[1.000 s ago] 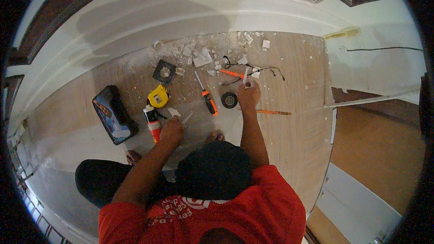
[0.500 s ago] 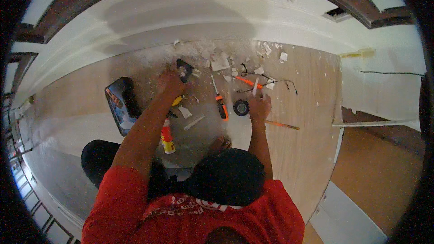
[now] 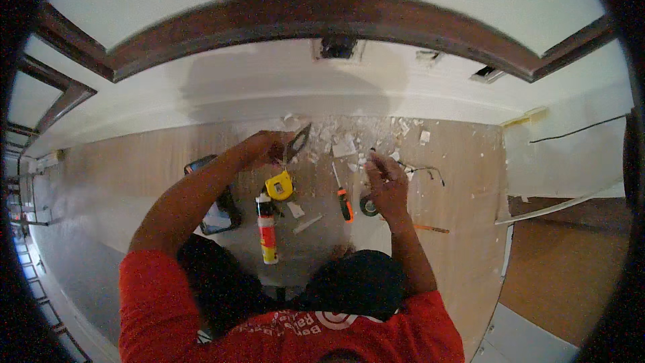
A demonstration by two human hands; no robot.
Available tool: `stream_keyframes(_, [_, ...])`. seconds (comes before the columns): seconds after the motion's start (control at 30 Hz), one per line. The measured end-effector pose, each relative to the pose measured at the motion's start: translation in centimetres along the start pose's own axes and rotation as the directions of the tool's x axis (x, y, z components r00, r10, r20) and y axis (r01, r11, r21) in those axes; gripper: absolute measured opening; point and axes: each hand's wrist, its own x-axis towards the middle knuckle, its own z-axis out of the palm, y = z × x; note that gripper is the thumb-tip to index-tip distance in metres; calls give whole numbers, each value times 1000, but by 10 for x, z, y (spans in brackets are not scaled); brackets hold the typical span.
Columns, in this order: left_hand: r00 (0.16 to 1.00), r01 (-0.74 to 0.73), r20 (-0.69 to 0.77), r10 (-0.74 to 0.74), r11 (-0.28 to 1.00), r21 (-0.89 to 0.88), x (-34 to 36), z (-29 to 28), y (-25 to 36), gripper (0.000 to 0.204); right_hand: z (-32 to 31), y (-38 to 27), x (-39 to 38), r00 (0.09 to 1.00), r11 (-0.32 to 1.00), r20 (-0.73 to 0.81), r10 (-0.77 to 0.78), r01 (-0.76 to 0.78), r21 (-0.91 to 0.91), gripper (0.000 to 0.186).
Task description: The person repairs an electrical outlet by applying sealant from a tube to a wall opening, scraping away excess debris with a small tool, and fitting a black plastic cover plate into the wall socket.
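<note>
The person wears a red shirt point(image 3: 259, 349) whose short sleeves point(image 3: 158, 286) end above the elbows. White lettering point(image 3: 302, 329) and a rounded white emblem point(image 3: 334, 321) are printed across its chest. The trousers point(image 3: 356, 282) are plain and near-black. The left hand point(image 3: 272, 148) and right hand point(image 3: 388, 188) are bare, as are both forearms point(image 3: 211, 181).

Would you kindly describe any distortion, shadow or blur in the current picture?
In the head view, the dark brown frame bows with the fisheye, a broad shadow falls on the white wall, and the corners go black; also in the head view, grain dulls detail and the right hand looks slightly soft.
</note>
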Motion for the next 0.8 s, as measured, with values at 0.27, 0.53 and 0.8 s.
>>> stream_keyframes(0.27, [786,-618,74,613,783,77,-151,65,114,50,-31,-179,61,916,914,174,-360,309,263,28])
stream_keyframes(0.53, [551,-797,-172,817,576,183,-223,104,146,29,-33,-244,38,988,791,32,-153,103,603,22])
stream_keyframes(0.8, [1,-675,59,998,-43,737,-236,81,133,25,-20,-271,35,822,822,-117,-557,566,62,52])
